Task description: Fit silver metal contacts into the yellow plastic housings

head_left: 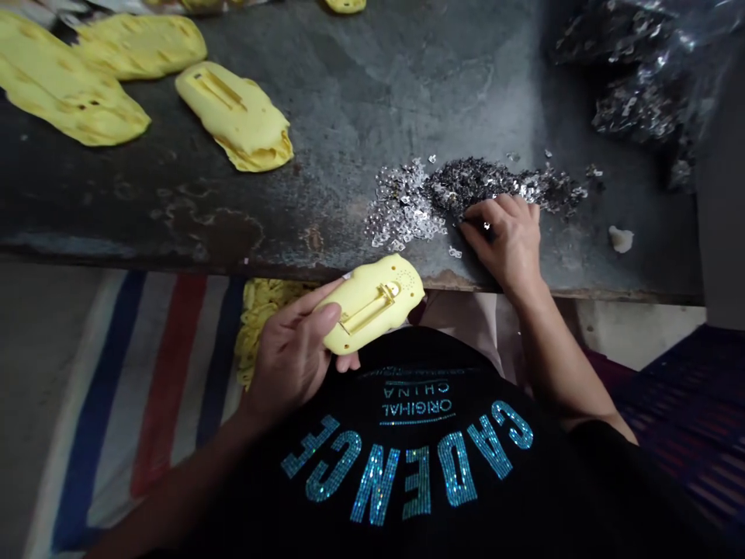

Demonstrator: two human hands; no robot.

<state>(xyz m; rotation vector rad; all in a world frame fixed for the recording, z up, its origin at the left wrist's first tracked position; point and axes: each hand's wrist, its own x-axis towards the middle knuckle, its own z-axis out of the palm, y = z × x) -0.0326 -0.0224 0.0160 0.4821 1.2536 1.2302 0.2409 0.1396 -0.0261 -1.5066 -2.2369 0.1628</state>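
Note:
My left hand [299,341] grips a yellow plastic casing [372,303] just off the table's front edge. The casing's long battery slot and a cluster of small holes face up. At the near side of a heap of small metal pieces [471,184], my right hand [509,237] has thumb and fingertips pinched together. What sits between those fingertips is too small to make out. Left of the dark heap, shinier silver metal pieces [407,206] are spread out.
More yellow casings [238,116] lie at the table's [326,101] left. A clear plastic bag [646,70] of metal pieces rests at the far right, with a small white lump [621,239] nearer. Below the edge are a striped sack [168,373] and yellow parts [261,310].

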